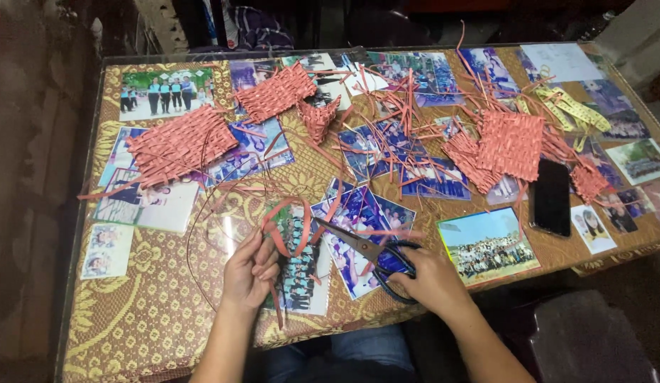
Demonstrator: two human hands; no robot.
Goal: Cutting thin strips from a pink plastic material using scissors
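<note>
Head view: my left hand (250, 271) is closed, pinching a looped red strip (287, 220) just above its fingertips, near the front middle of the bench (145, 312). My right hand (433, 280) grips the dark handles of the scissors (365, 250), fingers through the loops. The blades stand a little apart and point up and to the left, toward the strip. So the strip lies to the left of the scissor tips, close by but not touching as far as I can tell, and the scissors' long axis runs slantwise from lower right to upper left. The left hand is the nearer of the two to the strip; the right reaches it only through the blades.

A thin dark wire (195, 255) curves round the left hand. Photos (486, 245) lie flat under the glass top. Woven red mats (181, 145) sit well back on the left, another (511, 142) at the back right beside a black phone (551, 196), with loose cut strips scattered between. The front edge is just below both wrists; bare room lies to the left of the left hand.
</note>
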